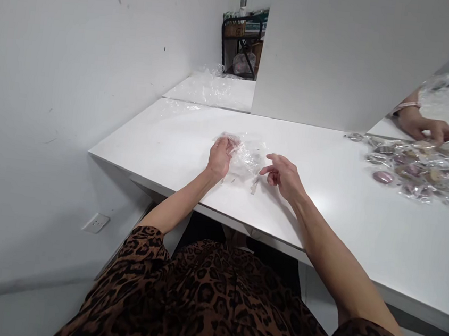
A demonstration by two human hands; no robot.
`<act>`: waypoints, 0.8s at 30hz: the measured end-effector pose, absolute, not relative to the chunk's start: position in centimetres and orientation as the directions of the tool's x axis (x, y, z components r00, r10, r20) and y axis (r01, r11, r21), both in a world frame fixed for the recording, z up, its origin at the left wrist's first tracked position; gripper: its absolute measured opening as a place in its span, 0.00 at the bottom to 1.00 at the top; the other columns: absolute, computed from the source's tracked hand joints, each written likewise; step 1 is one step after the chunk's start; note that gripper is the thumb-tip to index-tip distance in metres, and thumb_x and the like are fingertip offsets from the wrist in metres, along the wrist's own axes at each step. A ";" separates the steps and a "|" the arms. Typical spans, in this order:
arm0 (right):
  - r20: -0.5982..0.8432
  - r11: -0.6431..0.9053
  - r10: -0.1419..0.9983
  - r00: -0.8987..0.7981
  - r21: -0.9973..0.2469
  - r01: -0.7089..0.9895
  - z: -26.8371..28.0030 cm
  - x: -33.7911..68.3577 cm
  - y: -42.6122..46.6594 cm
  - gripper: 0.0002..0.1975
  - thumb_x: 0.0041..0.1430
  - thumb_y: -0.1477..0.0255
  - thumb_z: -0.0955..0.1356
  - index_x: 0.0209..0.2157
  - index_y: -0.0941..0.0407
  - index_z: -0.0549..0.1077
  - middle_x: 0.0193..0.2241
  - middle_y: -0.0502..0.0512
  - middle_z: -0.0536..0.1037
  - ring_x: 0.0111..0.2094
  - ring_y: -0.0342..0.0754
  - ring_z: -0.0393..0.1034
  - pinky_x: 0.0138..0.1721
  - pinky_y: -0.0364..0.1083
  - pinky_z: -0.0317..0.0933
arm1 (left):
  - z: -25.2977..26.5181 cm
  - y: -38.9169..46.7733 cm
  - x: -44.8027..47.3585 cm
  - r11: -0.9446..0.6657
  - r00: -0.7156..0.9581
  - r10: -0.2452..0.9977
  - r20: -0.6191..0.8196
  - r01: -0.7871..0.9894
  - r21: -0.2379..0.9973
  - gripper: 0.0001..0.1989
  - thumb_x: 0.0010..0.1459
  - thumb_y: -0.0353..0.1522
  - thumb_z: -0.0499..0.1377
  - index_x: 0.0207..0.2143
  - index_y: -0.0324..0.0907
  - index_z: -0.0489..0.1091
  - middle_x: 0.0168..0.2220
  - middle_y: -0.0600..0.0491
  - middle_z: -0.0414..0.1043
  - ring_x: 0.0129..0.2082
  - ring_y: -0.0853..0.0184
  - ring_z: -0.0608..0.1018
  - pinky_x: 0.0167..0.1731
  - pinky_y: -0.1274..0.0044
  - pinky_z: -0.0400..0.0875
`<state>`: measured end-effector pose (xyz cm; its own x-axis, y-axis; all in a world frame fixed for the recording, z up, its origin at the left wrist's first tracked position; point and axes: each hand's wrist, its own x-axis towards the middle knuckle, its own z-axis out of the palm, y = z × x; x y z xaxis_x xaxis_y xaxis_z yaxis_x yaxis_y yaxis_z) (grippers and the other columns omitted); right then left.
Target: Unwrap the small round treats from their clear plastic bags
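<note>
A clear, crinkled plastic bag [247, 157] is over the white table [321, 167] in front of me. My left hand [221, 156] grips its left end, fingers curled around the plastic. Some pinkish colour shows at the fingertips, too small to make out. On the bag's right side is my right hand [282, 175], its index finger stretched toward the plastic and its fingers apart. Nothing shows in that hand.
Several small items in clear wrappers [412, 169] lie heaped at the right, where another person's hand [429, 128] rests. Loose clear plastic [212, 86] lies at the back left. A white partition [320, 55] rises behind the table; a black shelf [242, 36] stands beyond.
</note>
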<state>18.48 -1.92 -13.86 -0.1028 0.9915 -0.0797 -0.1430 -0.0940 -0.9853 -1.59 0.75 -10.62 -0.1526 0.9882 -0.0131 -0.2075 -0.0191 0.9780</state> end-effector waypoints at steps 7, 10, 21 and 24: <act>0.248 0.261 0.965 -0.080 -0.908 0.329 -16.6 18.6 -1.1 0.35 0.55 0.50 0.73 0.60 0.51 0.70 0.46 0.59 0.76 0.40 0.51 0.70 0.39 0.51 0.68 | -10.0 -0.9 -1.1 0.033 -0.022 0.999 -0.041 -0.295 0.955 0.32 0.66 0.60 0.46 0.47 0.43 0.70 0.48 0.46 0.81 0.55 0.59 0.81 0.55 0.66 0.74; 0.375 0.417 0.907 -0.191 -0.741 0.526 -17.6 18.9 -0.4 0.18 0.58 0.58 0.71 0.47 0.51 0.80 0.55 0.62 0.73 0.54 0.61 0.65 0.53 0.61 0.66 | -10.7 -2.1 -1.5 -0.031 0.038 0.998 0.043 -0.280 0.959 0.29 0.67 0.57 0.48 0.42 0.43 0.72 0.43 0.46 0.81 0.53 0.59 0.82 0.57 0.65 0.74; 0.089 0.078 0.995 0.051 -0.977 0.199 -17.1 19.9 0.0 0.17 0.51 0.55 0.72 0.28 0.55 0.72 0.23 0.52 0.70 0.26 0.44 0.61 0.27 0.44 0.54 | -10.1 -10.6 -8.4 -0.428 0.837 0.546 -0.036 0.316 0.847 0.18 0.54 0.39 0.68 0.49 0.59 0.81 0.66 0.57 0.70 0.74 0.56 0.59 0.75 0.58 0.43; -0.019 -0.013 0.995 0.097 -0.998 -0.060 -16.8 20.2 0.3 0.17 0.45 0.56 0.75 0.29 0.53 0.71 0.24 0.51 0.71 0.25 0.45 0.65 0.24 0.44 0.55 | -9.2 -10.8 -9.0 -0.338 0.806 0.591 0.046 0.196 0.921 0.22 0.56 0.43 0.67 0.54 0.60 0.78 0.72 0.60 0.61 0.75 0.56 0.58 0.73 0.59 0.51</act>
